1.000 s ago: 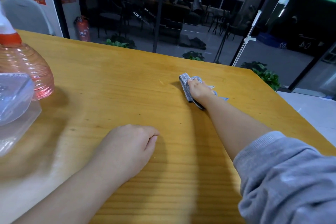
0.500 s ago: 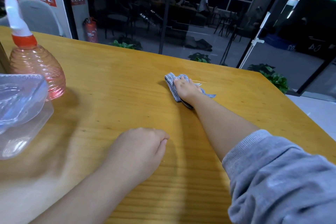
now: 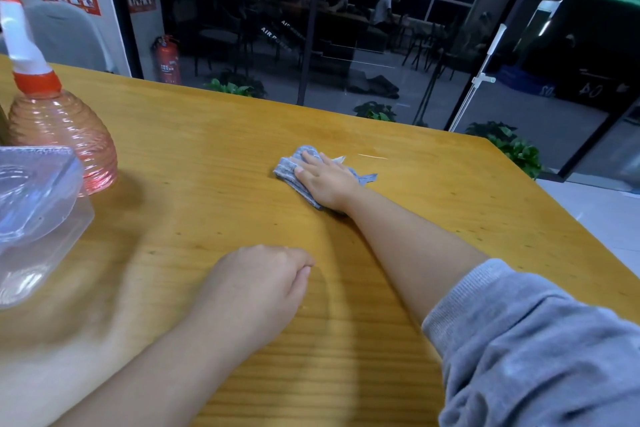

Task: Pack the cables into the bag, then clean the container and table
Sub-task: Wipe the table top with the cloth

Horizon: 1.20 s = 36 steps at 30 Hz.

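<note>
The wooden table (image 3: 214, 163) is the thing being cleaned at this moment, and the grey cloth (image 3: 289, 168) lies flat on it near its far edge, bunched under the person's right hand (image 3: 327, 180). That hand presses down on the cloth with fingers spread and flat, palm on the fabric, not pinching it; a tail of cloth sticks out on the hand's right side and a folded wad shows beyond the fingertips on its left. The cloth's long axis runs roughly across the table, left to right, while the right forearm reaches to it diagonally from the grey sleeve (image 3: 540, 350) at the near right. Nearer the person than the cloth, the left hand (image 3: 258, 288) rests on the table, loosely curled into a fist and holding nothing, seemingly bracing. Well to the left of the cloth stand the clear plastic container (image 3: 38, 218) with its lid propped on it and, just behind it, a pink spray bottle (image 3: 59, 128). Judging from this layout, the wiping is under way, and the stretch of table between cloth and container lies to the left of the right hand, so a sweep that way would suit the right arm, which already bears on the cloth.
</note>
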Tool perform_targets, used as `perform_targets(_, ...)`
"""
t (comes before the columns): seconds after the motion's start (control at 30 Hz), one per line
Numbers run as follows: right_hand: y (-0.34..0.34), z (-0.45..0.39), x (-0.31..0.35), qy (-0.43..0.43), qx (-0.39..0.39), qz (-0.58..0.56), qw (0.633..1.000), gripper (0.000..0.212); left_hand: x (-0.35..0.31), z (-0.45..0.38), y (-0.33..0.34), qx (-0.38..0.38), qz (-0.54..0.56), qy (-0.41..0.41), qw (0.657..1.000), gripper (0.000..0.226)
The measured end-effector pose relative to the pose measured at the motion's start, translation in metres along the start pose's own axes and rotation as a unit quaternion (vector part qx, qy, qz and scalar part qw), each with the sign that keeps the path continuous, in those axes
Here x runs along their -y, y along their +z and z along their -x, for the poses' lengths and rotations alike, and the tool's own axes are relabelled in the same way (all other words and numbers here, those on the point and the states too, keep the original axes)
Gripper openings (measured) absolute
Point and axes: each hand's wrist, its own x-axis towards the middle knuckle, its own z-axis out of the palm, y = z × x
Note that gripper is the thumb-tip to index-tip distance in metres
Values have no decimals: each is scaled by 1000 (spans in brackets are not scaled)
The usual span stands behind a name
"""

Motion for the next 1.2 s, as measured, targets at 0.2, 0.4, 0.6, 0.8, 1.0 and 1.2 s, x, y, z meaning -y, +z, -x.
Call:
perform_targets(0.2,-2,30,-7,-34,-2,-136,990,47,0,0,3,0,12,-9,1000,51)
perform_targets(0.4,-9,56,-19,14,-47,-271,961,35,0,0,3,3,19,-9,1000,57)
perform_targets(0.6,-26,70,-53,115,-170,-320,925,46,-1,1,3,0,34,-8,999,56)
perform_targets(0.8,-54,82,-101,233,-296,-406,833,41,2,1,7,-12,43,-12,999,54)
perform_targets(1.0,-66,85,-154,303,-406,-380,774,51,-2,1,6,-16,20,-16,1000,57)
perform_targets(1.2,-49,82,-189,342,-370,-290,814,57,-4,1,8,-30,24,-15,999,48)
